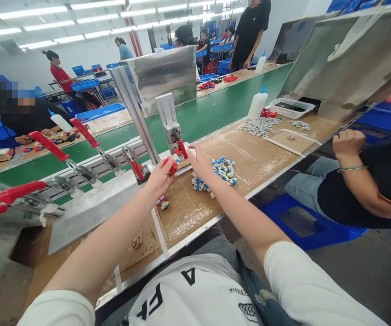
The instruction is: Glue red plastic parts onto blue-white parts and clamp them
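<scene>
Workbench [256, 158] beside green conveyor [215, 113]: left hand [159, 176] pinches a red part [173, 166] at the clamp fixture [173, 131]; right hand [198, 160] (fingers spread, empty) touches the fixture base beside loose blue parts [224, 167].

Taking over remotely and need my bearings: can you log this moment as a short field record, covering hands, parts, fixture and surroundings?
left hand: pinches a small red part at the foot of the clamp press
right hand: fingers down at the same fixture, beside the pile of small blue and white parts
loose parts: two small pieces lie near the left forearm
bench: brown worktop, green conveyor belt behind
toggle clamps: red-handled row to the left
neighbour: seated person's arm at right
</scene>
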{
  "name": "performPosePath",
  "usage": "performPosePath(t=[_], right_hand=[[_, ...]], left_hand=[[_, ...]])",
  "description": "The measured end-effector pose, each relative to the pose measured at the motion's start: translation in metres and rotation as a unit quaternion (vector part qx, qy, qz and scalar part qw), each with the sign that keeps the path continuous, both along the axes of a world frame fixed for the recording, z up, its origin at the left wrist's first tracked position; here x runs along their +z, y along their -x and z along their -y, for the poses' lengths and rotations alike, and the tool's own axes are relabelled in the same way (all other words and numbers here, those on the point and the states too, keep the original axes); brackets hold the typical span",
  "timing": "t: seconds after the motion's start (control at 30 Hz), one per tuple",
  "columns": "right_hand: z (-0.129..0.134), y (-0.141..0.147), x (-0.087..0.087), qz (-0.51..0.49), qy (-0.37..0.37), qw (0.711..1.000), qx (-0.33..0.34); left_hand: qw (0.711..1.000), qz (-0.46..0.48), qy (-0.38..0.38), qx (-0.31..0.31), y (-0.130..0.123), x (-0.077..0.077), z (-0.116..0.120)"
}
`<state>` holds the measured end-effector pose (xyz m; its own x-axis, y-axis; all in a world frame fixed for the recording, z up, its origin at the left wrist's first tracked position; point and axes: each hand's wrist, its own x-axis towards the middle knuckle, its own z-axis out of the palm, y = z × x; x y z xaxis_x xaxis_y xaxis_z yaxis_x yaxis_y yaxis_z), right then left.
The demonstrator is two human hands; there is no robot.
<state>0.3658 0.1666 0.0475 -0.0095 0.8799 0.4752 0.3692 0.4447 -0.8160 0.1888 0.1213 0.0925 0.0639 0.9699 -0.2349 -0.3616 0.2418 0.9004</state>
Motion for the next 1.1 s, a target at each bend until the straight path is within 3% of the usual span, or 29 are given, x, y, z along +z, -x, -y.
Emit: performPosePath(t=[0.07, 0.17, 0.27, 0.33, 0.4, 0.47, 0.53, 0.57, 0.67, 0.73, 0.83, 1.1], right_hand=[[-0.019, -0.005, 0.007, -0.019, 0.105, 0.994, 0.022], [-0.031, -0.011, 0.030, -0.153, 0.178, 0.959, 0.160], [-0.043, -0.019, 0.077, -0.298, 0.108, 0.903, 0.289], [-0.063, -0.022, 0.108, -0.329, 0.022, 0.893, 0.307], [-0.090, -0.023, 0.123, -0.321, -0.043, 0.899, 0.295], [-0.114, -0.021, 0.113, -0.282, -0.050, 0.929, 0.234], [-0.126, -0.015, 0.082, -0.171, 0.027, 0.981, 0.092], [-0.127, -0.012, 0.063, -0.084, 0.081, 0.992, 0.045], [-0.121, -0.002, 0.013, 0.020, 0.131, 0.989, 0.071], [-0.118, 0.001, -0.005, 0.053, 0.125, 0.984, 0.117], [-0.122, -0.008, -0.010, 0.103, 0.120, 0.973, 0.168], [-0.140, -0.049, 0.008, 0.190, 0.155, 0.946, 0.214]], left_hand=[[0.999, -0.033, 0.012, 0.030, 0.006, 0.002, -0.014], [0.996, -0.059, 0.023, 0.061, 0.016, 0.001, -0.032], [0.995, -0.066, 0.035, 0.069, 0.019, -0.002, -0.044], [0.995, -0.068, 0.041, 0.061, 0.017, -0.004, -0.050], [0.995, -0.073, 0.042, 0.048, 0.015, -0.006, -0.054], [0.995, -0.087, 0.044, 0.038, 0.013, -0.006, -0.057], [0.993, -0.107, 0.044, 0.034, 0.013, -0.007, -0.058], [0.991, -0.119, 0.044, 0.034, 0.014, -0.008, -0.059], [0.986, -0.159, 0.039, 0.042, 0.015, -0.012, -0.064], [0.981, -0.186, 0.032, 0.044, 0.014, -0.015, -0.068], [0.975, -0.221, 0.015, 0.035, 0.013, -0.019, -0.075], [0.962, -0.272, -0.020, 0.023, 0.013, -0.031, -0.086]])
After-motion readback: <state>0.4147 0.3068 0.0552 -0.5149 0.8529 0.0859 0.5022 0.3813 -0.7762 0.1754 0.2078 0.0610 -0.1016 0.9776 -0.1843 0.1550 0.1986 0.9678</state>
